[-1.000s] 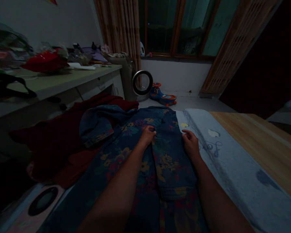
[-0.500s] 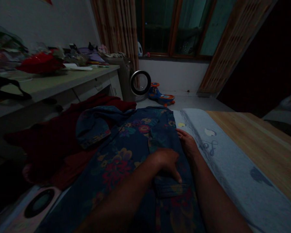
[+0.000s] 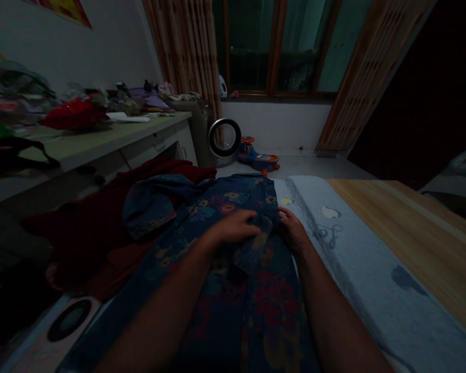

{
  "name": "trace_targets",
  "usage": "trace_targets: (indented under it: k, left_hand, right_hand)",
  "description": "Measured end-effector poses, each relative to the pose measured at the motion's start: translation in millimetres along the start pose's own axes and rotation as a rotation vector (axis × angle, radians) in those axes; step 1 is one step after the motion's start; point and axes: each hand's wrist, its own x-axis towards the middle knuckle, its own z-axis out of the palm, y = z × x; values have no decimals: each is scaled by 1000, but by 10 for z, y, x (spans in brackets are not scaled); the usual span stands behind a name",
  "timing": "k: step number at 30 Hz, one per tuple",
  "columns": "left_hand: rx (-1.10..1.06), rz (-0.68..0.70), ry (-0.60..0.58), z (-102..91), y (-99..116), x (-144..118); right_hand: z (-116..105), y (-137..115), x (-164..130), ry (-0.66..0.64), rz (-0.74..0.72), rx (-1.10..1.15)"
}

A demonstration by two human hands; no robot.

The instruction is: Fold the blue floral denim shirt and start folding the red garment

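A dark blue floral shirt (image 3: 202, 248) lies spread out in front of me, its other sleeve (image 3: 149, 204) bent out to the left. My left hand (image 3: 238, 225) is closed on the near sleeve (image 3: 256, 246), which is bunched and partly lifted over the shirt's right half; the moving cloth is blurred. At the shirt's right edge, my right hand (image 3: 293, 228) pinches the fabric between thumb and fingers. The two hands are a short way apart, and the left one hides part of the cloth under it.
Dark red cloth (image 3: 81, 223) is heaped on the left. A pale blue printed mat (image 3: 341, 269) lies right of the shirt, beside a wooden surface (image 3: 404, 217). A cluttered desk (image 3: 140, 134) stands left; a round open door (image 3: 225, 137) and a ride-on toy (image 3: 258, 155) are beyond.
My left hand has moved up and away from me, gathering the sleeve whose cuff lay flat nearer me before. My right hand stays at the shirt's edge.
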Motion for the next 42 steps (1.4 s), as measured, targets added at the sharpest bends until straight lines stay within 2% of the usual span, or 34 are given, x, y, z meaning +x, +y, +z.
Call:
trace_targets:
  k: [3,5,9,11,14,16,18,19,20,21,23,24,25,26,28,30,34,39,42]
  left_hand:
    - [-351,-107,294,-454,-190,-117]
    - [-507,-140,518,-712,-346,-208]
    - [-573,-188,902,-1103,-724,-359]
    - [-490,-226,1025,-1239,-920,-404]
    - [-191,-343,1128,-1340,-1138,-433]
    - [77,-395,1191,-1300,-1191,-424]
    - [362,-360,1245,-1150,-1164,-388]
    - [497,-303,1257,-1033,-1129,-357]
    - [594,-247,1197,-894,-1086,-316]
    - [668,-169,1030,-738,-1042,-267]
    - [718,-11,571,-408,-966,-142]
    - [717,20,390,-251,-939,-70]
    - [718,22,294,-112,-920,6]
    - [717,7,251,4,-910,82]
    - [720,-12,239,155,-911,230]
    - [757,-22,293,208,-932,360]
    - [802,-85,421,185,-1003,553]
    - [855,-162,483,187,-1051,640]
    - [924,-106,515,174,-1025,633]
  right_hand:
    - [1,22,17,-14,12,57]
    - [-1,44,28,-15,13,49]
    - [15,90,43,-33,-38,-150]
    - [37,108,43,-58,-99,-319]
    - [88,129,24,-112,-188,-597]
    - [134,143,2,-149,-251,-775]
    - [186,156,-24,-186,-330,-945]
    - [213,162,-38,-202,-365,-1023]
    - [240,167,-51,-217,-389,-1093]
    - [264,171,-64,-227,-400,-1154]
    - [305,177,-85,-234,-396,-1249]
    - [320,178,-92,-236,-391,-1284]
    - [331,178,-98,-237,-387,-1312]
    - [339,178,-101,-241,-386,-1333]
    - [347,175,-104,-257,-388,-1364]
    - [347,167,-107,-283,-396,-1380]
    - [346,145,-124,-305,-385,-1388]
    - [352,119,-138,-304,-340,-1390]
    - [349,119,-126,-288,-332,-1377]
